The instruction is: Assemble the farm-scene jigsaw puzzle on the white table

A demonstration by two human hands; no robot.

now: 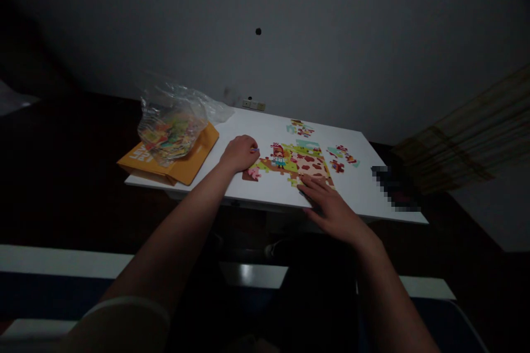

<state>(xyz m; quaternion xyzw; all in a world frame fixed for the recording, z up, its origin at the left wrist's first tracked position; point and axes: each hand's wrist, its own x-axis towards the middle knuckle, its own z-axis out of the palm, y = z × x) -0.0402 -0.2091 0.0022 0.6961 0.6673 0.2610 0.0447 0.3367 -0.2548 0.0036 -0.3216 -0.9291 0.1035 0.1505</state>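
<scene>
A partly joined colourful jigsaw puzzle (298,164) lies on a small white table (232,182). My left hand (240,153) rests at the puzzle's left edge with its fingers curled, pinching what looks like a small puzzle piece. My right hand (325,201) lies flat at the puzzle's near right corner, fingers stretched out and pressing on the joined pieces. Loose puzzle pieces (343,155) lie to the right, and a small joined cluster (301,129) lies at the far side.
An orange box (190,162) sits at the table's left end with a clear plastic bag (174,121) of pieces on top. A wall socket (253,103) is behind the table. A dark blurred object (393,187) sits at the right edge. The room is dim.
</scene>
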